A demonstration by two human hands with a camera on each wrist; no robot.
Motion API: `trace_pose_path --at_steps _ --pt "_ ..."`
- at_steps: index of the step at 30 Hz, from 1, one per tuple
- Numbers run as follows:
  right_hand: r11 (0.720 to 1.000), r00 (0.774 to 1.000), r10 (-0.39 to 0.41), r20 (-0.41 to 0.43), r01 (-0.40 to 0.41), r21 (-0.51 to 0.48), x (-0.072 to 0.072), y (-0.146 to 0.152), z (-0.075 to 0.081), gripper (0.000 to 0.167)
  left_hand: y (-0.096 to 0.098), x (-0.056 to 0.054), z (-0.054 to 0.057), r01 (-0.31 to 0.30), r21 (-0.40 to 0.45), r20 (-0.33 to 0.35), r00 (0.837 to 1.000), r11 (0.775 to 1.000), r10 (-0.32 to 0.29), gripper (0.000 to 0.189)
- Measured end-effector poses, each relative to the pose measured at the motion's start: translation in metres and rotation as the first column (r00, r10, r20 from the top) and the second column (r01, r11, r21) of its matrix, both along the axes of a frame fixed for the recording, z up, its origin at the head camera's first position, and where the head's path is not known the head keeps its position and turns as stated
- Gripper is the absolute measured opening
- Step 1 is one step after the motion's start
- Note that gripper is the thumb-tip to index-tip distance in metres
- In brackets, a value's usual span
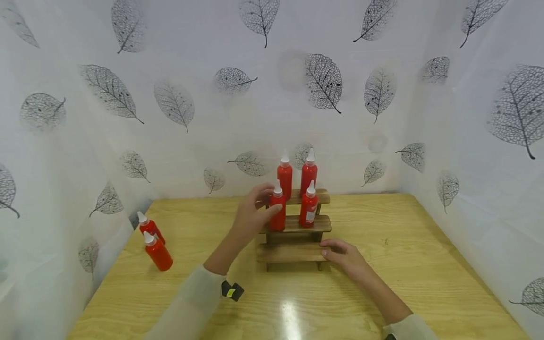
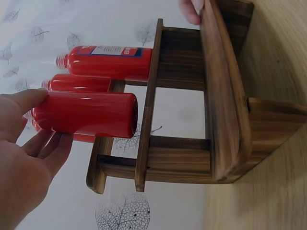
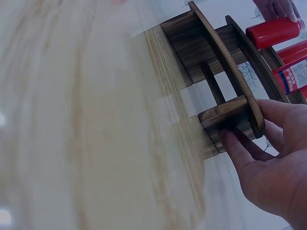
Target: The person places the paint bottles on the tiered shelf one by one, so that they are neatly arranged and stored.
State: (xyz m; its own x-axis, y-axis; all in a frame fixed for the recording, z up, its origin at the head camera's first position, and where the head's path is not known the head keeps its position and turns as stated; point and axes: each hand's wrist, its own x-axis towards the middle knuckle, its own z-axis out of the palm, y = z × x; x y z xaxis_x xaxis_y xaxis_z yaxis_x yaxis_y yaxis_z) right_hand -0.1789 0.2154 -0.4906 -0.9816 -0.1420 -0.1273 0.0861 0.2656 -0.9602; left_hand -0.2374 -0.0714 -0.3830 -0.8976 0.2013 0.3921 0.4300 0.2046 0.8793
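My left hand (image 1: 255,208) pinches a red squeeze bottle (image 2: 86,112) between thumb and fingers. That bottle is upright, its white nozzle on top, and its base is close over the left part of the middle step of a small three-tier wooden rack (image 1: 293,253). Another red squeeze bottle (image 1: 309,210), with a label, stands to its right on the same step. Two more, a left bottle (image 1: 284,178) and a right bottle (image 1: 309,177), stand on the top step. My right hand (image 1: 346,259) grips the right end of the lowest step, thumb and fingers around the board (image 3: 254,115).
At the table's left side stand two more red bottles, a rear one (image 1: 150,229) and a front one (image 1: 159,255). The wooden table (image 1: 416,264) meets a white leaf-patterned curtain (image 1: 191,156) behind and at both sides.
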Motion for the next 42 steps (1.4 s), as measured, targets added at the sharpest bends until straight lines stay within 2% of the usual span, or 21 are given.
trace_pose_path --at_steps 3,10,13,20,28,35,38,42 --pt "1.000 1.000 0.011 0.005 -0.011 -0.004 0.000 0.001 0.001 0.042 0.004 -0.001 0.001 0.010 0.002 0.013 1.000 1.000 -0.010 0.046" --pt "1.000 1.000 -0.003 -0.002 0.003 0.008 0.000 0.000 0.001 0.041 0.013 -0.006 -0.003 0.008 -0.001 -0.048 0.999 1.000 -0.008 0.044" --pt "1.000 1.000 0.002 -0.013 -0.002 0.015 0.000 0.000 0.001 0.041 0.017 -0.008 -0.005 0.012 -0.012 -0.054 0.998 1.000 -0.013 0.044" --pt "1.000 1.000 -0.010 -0.008 0.010 0.011 0.001 -0.001 0.001 0.039 0.023 -0.007 -0.008 0.021 -0.007 -0.024 0.999 1.000 -0.021 0.045" --pt "1.000 1.000 -0.005 -0.019 0.005 0.019 0.000 0.000 0.001 0.040 0.021 -0.004 -0.007 0.023 -0.035 0.008 1.000 0.999 -0.023 0.050" --pt "0.999 1.000 -0.010 -0.012 0.010 0.031 -0.001 0.000 0.000 0.039 0.009 0.004 -0.002 0.016 -0.037 -0.011 1.000 0.999 -0.016 0.054" --pt "0.999 1.000 -0.012 -0.013 0.012 0.035 -0.001 -0.001 -0.001 0.039 -0.005 0.010 -0.004 -0.014 -0.032 -0.033 0.999 0.999 0.013 0.053" --pt "0.999 1.000 -0.017 -0.015 0.017 0.035 -0.001 -0.001 -0.002 0.038 -0.032 0.022 -0.005 -0.052 -0.043 -0.076 0.996 0.998 0.048 0.052"
